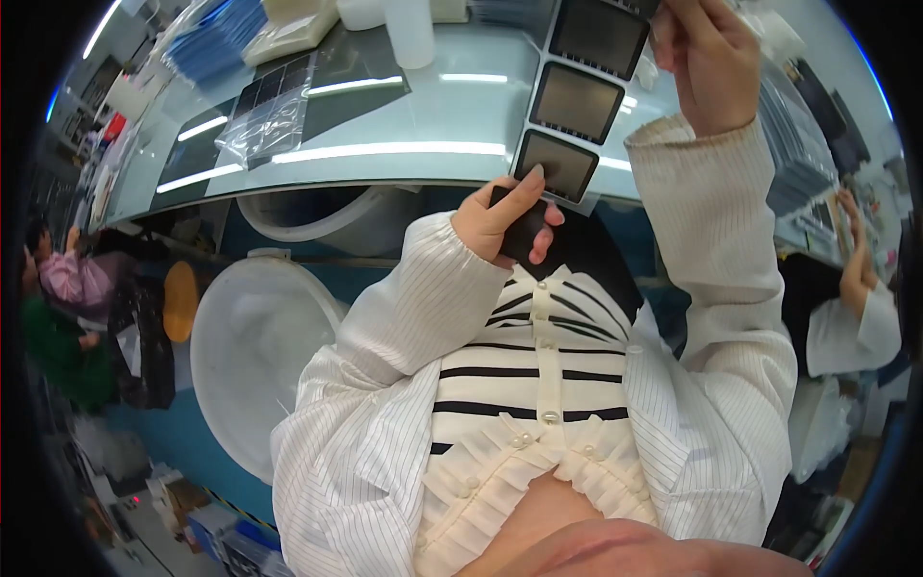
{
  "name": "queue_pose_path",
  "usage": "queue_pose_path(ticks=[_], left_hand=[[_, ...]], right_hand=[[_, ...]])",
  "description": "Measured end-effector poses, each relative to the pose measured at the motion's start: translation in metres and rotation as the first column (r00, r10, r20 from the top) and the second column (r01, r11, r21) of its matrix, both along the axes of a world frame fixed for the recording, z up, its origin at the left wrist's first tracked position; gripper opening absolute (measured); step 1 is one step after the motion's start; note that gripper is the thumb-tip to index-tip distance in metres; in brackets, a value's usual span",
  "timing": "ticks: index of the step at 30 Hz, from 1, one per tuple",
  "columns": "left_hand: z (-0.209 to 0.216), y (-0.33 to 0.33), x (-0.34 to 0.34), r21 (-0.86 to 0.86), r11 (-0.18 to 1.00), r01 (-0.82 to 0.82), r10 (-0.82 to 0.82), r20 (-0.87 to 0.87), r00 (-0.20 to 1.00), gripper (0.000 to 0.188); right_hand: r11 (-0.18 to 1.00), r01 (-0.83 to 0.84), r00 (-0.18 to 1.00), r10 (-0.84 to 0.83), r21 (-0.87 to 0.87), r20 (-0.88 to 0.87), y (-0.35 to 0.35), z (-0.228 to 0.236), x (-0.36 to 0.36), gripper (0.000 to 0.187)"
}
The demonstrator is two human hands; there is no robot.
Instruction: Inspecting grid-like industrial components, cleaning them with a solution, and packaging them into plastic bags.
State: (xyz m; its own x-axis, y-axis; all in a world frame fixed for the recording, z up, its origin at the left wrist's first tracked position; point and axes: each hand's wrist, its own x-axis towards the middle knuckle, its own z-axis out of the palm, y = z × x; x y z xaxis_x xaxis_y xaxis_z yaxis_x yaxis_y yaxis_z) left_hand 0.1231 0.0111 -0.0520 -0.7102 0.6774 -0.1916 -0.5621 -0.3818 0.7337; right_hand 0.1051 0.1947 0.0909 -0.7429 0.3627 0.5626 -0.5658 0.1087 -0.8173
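Note:
A long strip of dark, black-framed rectangular panels (577, 104) slants over the edge of the glass-topped table (461, 115). My left hand (510, 213) is closed on its near end, the thumb lying on the lowest panel. In that same hand sits a dark object (520, 231), mostly covered by the fingers; its kind is not clear. At the far end of the strip, my right hand (713, 67) is raised with its fingers bent together by the upper right edge. What those fingertips grip is partly cut off by the top of the picture.
On the table lie a clear plastic bag (264, 120) by dark sheets, a white bottle (411, 34) and a blue stack (216, 38). More stacked sheets (796, 144) stand right. A white tub (264, 356) is below the table, left. Co-workers (72, 274) sit at both sides.

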Motion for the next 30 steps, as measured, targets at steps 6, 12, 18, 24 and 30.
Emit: queue_pose_path(ticks=[6,12,18,24,30], left_hand=[[0.011,-0.015,0.014,0.283,0.959,0.027,-0.137,0.378,0.916,0.038],[0.011,0.001,-0.001,0.237,0.969,-0.068,-0.036,0.410,0.911,0.063],[0.006,0.010,-0.008,0.062,0.995,-0.074,0.070,0.069,0.995,0.048],[0.014,0.005,0.003,0.112,0.993,-0.042,0.059,-0.152,0.987,0.042],[0.003,-0.014,0.006,0.335,0.932,0.137,-0.129,-0.048,0.991,0.043]], right_hand=[[0.987,-0.139,0.990,0.138,0.085,0.023,-0.007,-0.016,-0.016,0.021],[0.982,-0.175,0.983,0.170,0.075,0.071,-0.017,-0.020,-0.018,0.021],[0.993,-0.076,0.988,0.063,0.087,0.141,-0.006,-0.012,-0.023,0.021],[0.996,-0.052,0.980,0.064,-0.068,0.187,0.037,-0.026,-0.048,0.021],[0.999,-0.052,0.981,0.053,-0.009,0.185,0.039,-0.017,-0.064,0.021]])
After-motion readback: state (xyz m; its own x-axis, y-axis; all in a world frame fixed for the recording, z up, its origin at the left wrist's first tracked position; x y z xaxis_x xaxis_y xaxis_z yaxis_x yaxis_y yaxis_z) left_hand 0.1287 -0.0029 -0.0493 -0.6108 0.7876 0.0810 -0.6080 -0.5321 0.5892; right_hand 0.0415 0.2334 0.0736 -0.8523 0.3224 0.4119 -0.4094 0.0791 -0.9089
